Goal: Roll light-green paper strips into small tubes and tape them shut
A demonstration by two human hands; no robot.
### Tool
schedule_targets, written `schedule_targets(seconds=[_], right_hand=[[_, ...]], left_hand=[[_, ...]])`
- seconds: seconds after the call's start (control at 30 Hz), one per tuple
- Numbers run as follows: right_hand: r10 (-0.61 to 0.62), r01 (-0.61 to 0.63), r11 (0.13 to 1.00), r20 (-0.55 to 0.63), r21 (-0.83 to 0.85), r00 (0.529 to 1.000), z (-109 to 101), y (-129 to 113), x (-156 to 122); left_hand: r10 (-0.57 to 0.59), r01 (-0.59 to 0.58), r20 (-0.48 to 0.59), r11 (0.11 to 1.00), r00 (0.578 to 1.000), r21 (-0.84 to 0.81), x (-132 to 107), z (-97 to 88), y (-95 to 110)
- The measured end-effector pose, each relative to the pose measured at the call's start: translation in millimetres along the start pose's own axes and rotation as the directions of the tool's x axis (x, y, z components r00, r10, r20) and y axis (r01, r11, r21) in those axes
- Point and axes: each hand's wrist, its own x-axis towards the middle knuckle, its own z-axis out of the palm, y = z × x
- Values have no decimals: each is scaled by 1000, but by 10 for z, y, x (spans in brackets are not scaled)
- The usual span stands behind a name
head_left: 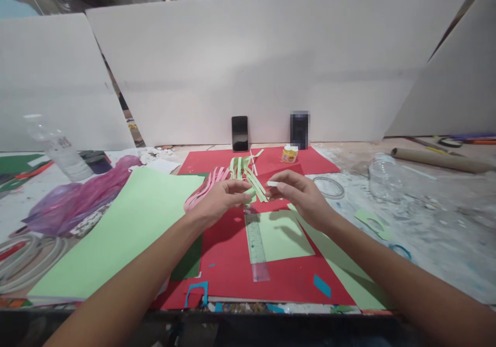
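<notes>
My left hand (pixel 219 199) is closed in a pinch on a small roll of light green paper strip (pixel 251 195) above the red sheet (pixel 271 277). My right hand (pixel 300 194) faces it a short gap away, fingers pinched on a small white bit (pixel 272 183). Behind the hands lie several green paper strips (pixel 242 168) and pink strips (pixel 211 181). Below the hands a clear ruler (pixel 257 249) lies along the left edge of a small green paper square (pixel 282 236).
A big light green sheet (pixel 116 233) lies at left, with a purple plastic bag (pixel 73 202) and a plastic bottle (pixel 60 150) beyond it. A small glue jar (pixel 289 153), two phones (pixel 239 133) against the white board, a tape ring (pixel 329 186), a clear bottle (pixel 383 176) and a cardboard tube (pixel 437 160) sit at back and right.
</notes>
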Motion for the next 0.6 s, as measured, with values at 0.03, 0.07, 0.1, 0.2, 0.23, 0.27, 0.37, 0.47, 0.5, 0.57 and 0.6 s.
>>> schedule_targets(seconds=[0.03,0.07,0.1,0.2,0.23,0.27,0.37,0.47,0.5,0.57,0.6], right_hand=[[-62,54,988,-54,-147,997,6,17,-9],[-138,110,950,-76,-293,987,12,35,-21],[-221,174,892,-68,-418,973,20,52,-34],[-410,372,701,84,-609,908,31,97,-67],[-446,429,651,142,-626,884,27,107,-73],[-473,477,603,196,-639,859,18,115,-75],[-524,580,457,322,-675,788,-26,127,-62],[-554,636,335,400,-695,730,-60,139,-48],[-561,646,308,414,-699,716,-64,145,-48],[-575,652,266,426,-710,698,-60,162,-54],[-585,652,249,425,-716,690,-56,172,-59]], left_hand=[[-1,0,-14,1000,1000,-24,5,-1,-13],[1,-1,-16,999,1000,-39,6,4,-22],[5,-6,-12,999,1000,-44,2,14,-26],[21,-21,8,1000,1000,9,-33,68,-9],[26,-27,9,999,1000,47,-46,88,2],[30,-30,8,996,1000,85,-58,106,14],[21,-28,52,990,998,137,-74,133,40],[22,-38,115,990,993,138,-67,124,41],[29,-46,122,989,992,140,-64,117,36],[32,-49,124,989,992,138,-59,106,24],[31,-48,123,990,992,135,-58,102,18]])
